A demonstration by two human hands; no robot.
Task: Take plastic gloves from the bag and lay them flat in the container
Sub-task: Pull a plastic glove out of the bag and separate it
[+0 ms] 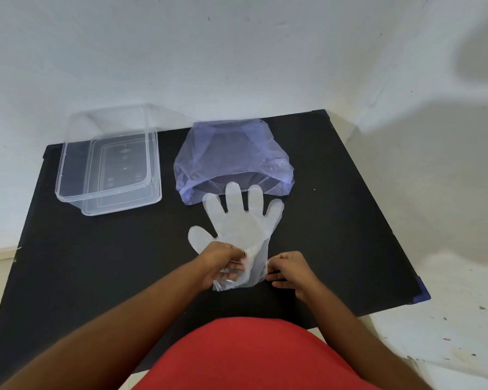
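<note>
Clear plastic glove [238, 223] is lying spread flat on the black table [96, 263], fingers pointing away toward the bag, thumb sticking out to the left. Left hand [221, 263] is gripping the cuff end, thumb on top and fingers curled under, pinching the film. Right hand [289, 270] is pinching the cuff's right edge with fingertips, other fingers curled in. Bluish translucent plastic bag [234, 156] is sitting just beyond the glove, mouth open toward the person; the glove's fingertips are overlapping the bag's opening. Clear rectangular container [68, 164] is sitting on the table's far left, well apart from the glove, open top. Red shirt [251, 358] is showing at the bottom.
</note>
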